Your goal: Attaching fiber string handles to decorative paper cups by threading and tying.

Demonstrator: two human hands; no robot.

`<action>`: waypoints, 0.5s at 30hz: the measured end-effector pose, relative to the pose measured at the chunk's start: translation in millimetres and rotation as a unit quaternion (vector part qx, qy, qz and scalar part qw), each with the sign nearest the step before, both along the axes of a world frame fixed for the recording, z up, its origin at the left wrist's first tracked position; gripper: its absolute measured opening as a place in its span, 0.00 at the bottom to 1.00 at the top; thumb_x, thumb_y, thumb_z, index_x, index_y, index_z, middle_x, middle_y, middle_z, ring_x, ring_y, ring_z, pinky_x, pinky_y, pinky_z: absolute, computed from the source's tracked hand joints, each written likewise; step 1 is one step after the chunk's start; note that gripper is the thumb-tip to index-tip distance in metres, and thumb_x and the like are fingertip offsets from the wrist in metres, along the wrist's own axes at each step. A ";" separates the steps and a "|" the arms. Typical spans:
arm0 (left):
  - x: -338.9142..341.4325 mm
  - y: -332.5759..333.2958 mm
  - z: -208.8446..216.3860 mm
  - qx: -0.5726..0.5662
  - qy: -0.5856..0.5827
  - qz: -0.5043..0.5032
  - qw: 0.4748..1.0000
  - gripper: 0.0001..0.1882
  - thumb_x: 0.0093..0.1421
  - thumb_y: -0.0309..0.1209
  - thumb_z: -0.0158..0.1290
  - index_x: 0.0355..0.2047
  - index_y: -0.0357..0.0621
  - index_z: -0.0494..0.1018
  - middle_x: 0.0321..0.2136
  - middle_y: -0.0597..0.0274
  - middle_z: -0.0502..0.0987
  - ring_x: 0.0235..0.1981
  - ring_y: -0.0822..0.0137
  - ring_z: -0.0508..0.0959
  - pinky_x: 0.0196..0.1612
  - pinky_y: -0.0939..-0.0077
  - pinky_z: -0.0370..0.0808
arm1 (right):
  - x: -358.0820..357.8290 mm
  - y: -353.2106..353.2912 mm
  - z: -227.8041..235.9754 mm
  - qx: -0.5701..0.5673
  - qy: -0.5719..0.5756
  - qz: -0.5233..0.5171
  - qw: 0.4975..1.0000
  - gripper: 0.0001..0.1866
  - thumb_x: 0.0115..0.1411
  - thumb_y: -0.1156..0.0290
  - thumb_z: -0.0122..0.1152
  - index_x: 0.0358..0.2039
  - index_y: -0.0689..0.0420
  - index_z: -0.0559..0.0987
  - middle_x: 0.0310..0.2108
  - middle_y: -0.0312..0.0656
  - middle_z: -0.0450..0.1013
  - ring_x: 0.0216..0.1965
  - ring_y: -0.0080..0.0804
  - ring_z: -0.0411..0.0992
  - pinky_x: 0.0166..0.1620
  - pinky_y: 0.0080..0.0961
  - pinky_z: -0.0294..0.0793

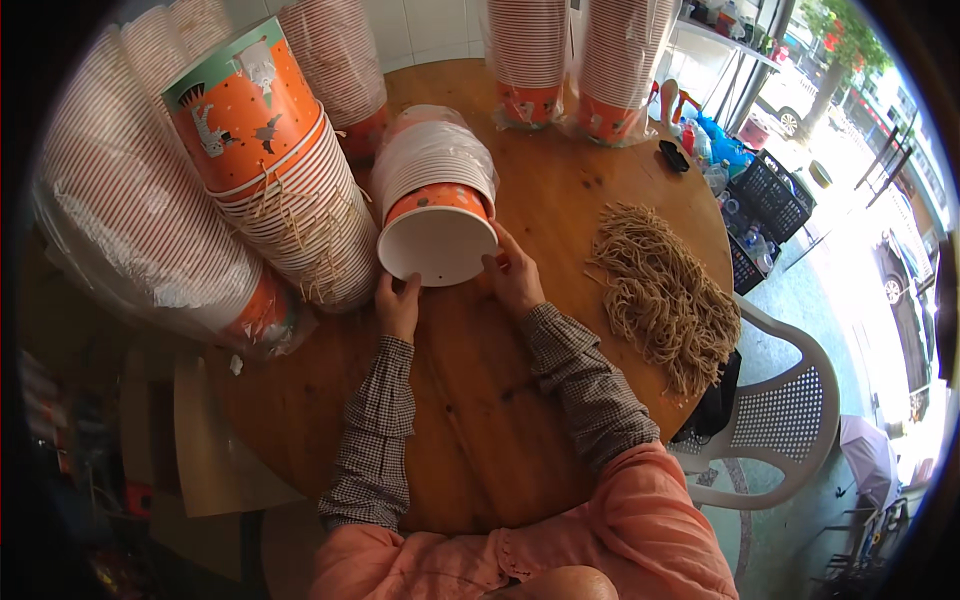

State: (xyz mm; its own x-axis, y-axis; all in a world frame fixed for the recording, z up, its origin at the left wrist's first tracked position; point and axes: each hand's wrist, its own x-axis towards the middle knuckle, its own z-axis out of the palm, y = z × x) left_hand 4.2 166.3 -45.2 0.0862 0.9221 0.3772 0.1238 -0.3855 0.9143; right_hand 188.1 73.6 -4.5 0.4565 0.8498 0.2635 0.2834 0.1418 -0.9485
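A paper bucket [438,247] with an orange printed outside and white inside lies on its side, its open mouth toward me. It sits at the near end of a nested stack of paper buckets [430,160], partly covered in clear plastic. A small dark hole shows near the bottom of its rim. My left hand [398,302] pinches the rim at the lower left. On the right side, my right hand [515,275] grips the rim, thumb inside and fingers partly hidden behind the wall. Farther right lies a pile of tan twine [665,295], touched by neither hand.
Close on the left stands a tall bucket stack [265,170] with twine hanging from it, beside a plastic-wrapped stack [150,200]. More wrapped stacks [525,60] line the far edge of the round wooden table [470,400]. A white plastic chair [775,420] stands at the right.
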 end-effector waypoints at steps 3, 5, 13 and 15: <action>-6.5 -10.9 10.4 -0.147 -0.054 -0.006 0.988 0.12 0.59 0.27 0.55 0.41 0.32 0.71 0.33 0.60 0.76 0.28 0.72 0.75 0.28 0.78 0.72 | 18.7 -29.4 -5.1 0.080 -0.144 -0.014 0.986 0.16 0.57 0.72 0.58 0.48 0.57 0.77 0.36 0.49 0.75 0.32 0.37 0.75 0.37 0.28 0.75; -14.9 -14.5 -0.6 -0.138 -0.059 -0.022 0.988 0.12 0.59 0.26 0.54 0.41 0.32 0.71 0.29 0.60 0.76 0.24 0.73 0.74 0.26 0.79 0.72 | 43.8 -49.4 -6.5 0.058 -0.203 -0.137 0.968 0.08 0.59 0.70 0.57 0.36 0.59 0.79 0.34 0.47 0.74 0.33 0.43 0.74 0.37 0.33 0.74; -36.5 -64.0 0.1 -0.152 -0.072 -0.045 0.985 0.18 0.60 0.29 0.55 0.48 0.35 0.69 0.32 0.62 0.75 0.29 0.72 0.74 0.34 0.77 0.72 | 97.1 -106.8 -2.5 -0.185 -0.352 -0.286 0.872 0.09 0.59 0.65 0.57 0.35 0.53 0.81 0.39 0.43 0.71 0.39 0.45 0.72 0.40 0.40 0.72; -48.5 -71.9 -3.0 -0.054 -0.099 0.012 0.994 0.17 0.61 0.29 0.54 0.49 0.36 0.69 0.34 0.62 0.74 0.32 0.72 0.73 0.36 0.77 0.72 | 98.2 -101.7 -8.0 -0.217 -0.391 -0.278 0.850 0.09 0.59 0.65 0.57 0.35 0.52 0.82 0.42 0.44 0.72 0.39 0.46 0.72 0.41 0.40 0.73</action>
